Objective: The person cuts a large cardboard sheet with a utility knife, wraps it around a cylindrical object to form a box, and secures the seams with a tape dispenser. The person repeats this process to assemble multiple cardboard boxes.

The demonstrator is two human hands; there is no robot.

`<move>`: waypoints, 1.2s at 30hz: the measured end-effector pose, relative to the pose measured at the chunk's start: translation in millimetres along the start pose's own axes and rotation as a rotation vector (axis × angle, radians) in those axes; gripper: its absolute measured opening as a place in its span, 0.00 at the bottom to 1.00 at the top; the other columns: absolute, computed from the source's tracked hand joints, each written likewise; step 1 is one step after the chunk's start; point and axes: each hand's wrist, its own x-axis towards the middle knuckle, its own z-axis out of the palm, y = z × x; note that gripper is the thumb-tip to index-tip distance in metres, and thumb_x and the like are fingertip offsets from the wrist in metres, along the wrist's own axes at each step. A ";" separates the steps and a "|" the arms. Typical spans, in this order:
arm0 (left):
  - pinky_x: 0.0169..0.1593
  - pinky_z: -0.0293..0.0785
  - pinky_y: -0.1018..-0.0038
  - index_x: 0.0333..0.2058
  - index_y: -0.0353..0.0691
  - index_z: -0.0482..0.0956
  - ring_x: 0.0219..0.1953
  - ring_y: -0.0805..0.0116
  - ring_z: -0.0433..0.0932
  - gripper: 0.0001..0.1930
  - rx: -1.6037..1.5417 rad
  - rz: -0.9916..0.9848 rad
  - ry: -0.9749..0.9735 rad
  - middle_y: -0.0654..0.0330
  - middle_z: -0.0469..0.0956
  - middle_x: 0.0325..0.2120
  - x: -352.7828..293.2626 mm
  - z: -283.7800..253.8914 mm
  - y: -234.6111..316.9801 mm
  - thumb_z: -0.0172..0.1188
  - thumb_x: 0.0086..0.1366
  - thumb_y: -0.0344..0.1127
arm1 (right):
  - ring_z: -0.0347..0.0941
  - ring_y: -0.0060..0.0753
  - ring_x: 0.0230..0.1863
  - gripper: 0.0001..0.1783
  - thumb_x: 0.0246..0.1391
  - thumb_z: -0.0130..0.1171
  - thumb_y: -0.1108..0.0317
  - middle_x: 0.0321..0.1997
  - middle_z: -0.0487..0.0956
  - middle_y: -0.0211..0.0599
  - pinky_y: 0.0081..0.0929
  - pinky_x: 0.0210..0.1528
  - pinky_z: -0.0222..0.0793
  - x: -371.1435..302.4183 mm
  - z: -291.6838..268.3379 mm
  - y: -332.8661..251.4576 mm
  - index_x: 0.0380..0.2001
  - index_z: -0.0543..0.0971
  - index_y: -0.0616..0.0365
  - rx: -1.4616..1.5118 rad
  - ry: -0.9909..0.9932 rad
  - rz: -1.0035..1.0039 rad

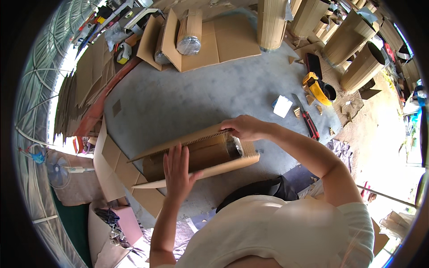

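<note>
An open cardboard box (223, 168) lies slantwise in front of me on the grey work surface, with long walls on both sides. Inside rests a brown cardboard tube (208, 152), its right end covered in shiny clear wrap. My left hand (178, 172) lies across the box with fingers stretched out toward the far wall and thumb along the near wall; nothing is gripped in it. At the right end, my right hand (243, 127) has its fingers closed on the top edge of the far wall. Its fingertips are partly hidden behind the cardboard.
Farther back, another open carton (219, 42) holds wrapped tubes. On the right lie a red-black utility knife (308, 123), a yellow tape dispenser (318, 89), a dark phone (313, 64) and a white paper piece (282, 106). Tall tubes (272, 27) stand behind. Flat cardboard sheets (89, 85) lean left.
</note>
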 end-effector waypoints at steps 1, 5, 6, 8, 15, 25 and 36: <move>0.60 0.48 0.54 0.56 0.38 0.57 0.59 0.54 0.55 0.46 -0.032 0.004 0.003 0.52 0.58 0.56 22.3 -2.0 -2.9 0.63 0.43 0.57 | 0.71 0.47 0.41 0.18 0.52 0.50 0.63 0.39 0.76 0.43 0.40 0.43 0.65 0.8 1.7 2.2 0.48 0.69 0.49 0.027 -0.004 -0.025; 0.57 0.54 0.57 0.54 0.40 0.61 0.54 0.55 0.62 0.46 -0.176 0.090 -0.078 0.54 0.64 0.51 42.4 5.1 -14.3 0.65 0.38 0.59 | 0.67 0.46 0.49 0.32 0.44 0.59 0.52 0.46 0.73 0.44 0.39 0.51 0.61 -4.9 12.3 9.8 0.52 0.66 0.54 0.078 0.049 -0.093; 0.55 0.56 0.58 0.53 0.40 0.62 0.52 0.55 0.64 0.45 -0.182 0.088 -0.066 0.55 0.66 0.50 44.6 6.8 -13.8 0.66 0.38 0.59 | 0.64 0.46 0.52 0.37 0.40 0.61 0.51 0.48 0.71 0.44 0.39 0.54 0.58 -12.8 13.0 9.9 0.53 0.64 0.54 0.026 0.131 -0.156; 0.52 0.59 0.60 0.50 0.41 0.65 0.48 0.56 0.67 0.42 -0.194 0.077 -0.057 0.57 0.68 0.47 41.3 10.6 -14.9 0.66 0.39 0.58 | 0.59 0.44 0.57 0.46 0.33 0.67 0.50 0.53 0.67 0.43 0.39 0.59 0.52 -36.2 16.1 5.1 0.56 0.61 0.55 -0.067 0.287 -0.277; 0.48 0.62 0.62 0.48 0.40 0.67 0.44 0.56 0.69 0.38 -0.214 -0.029 0.010 0.57 0.72 0.43 22.6 15.1 3.2 0.68 0.40 0.55 | 0.52 0.46 0.62 0.55 0.31 0.70 0.52 0.59 0.58 0.44 0.36 0.62 0.50 -65.2 65.4 45.4 0.61 0.52 0.53 0.539 0.607 -0.084; 0.49 0.61 0.62 0.50 0.39 0.64 0.46 0.54 0.67 0.41 -0.167 -0.086 -0.062 0.54 0.68 0.43 23.8 11.8 13.0 0.69 0.38 0.53 | 0.71 0.41 0.44 0.26 0.41 0.53 0.69 0.45 0.73 0.44 0.30 0.49 0.66 -2.4 97.4 110.0 0.49 0.70 0.58 0.738 0.660 0.398; 0.48 0.63 0.63 0.48 0.39 0.66 0.45 0.54 0.68 0.43 -0.196 -0.156 -0.091 0.55 0.69 0.42 21.5 15.9 7.5 0.71 0.34 0.54 | 0.64 0.42 0.53 0.34 0.40 0.54 0.74 0.54 0.64 0.43 0.31 0.53 0.64 20.1 102.0 119.1 0.56 0.62 0.51 0.625 0.606 0.131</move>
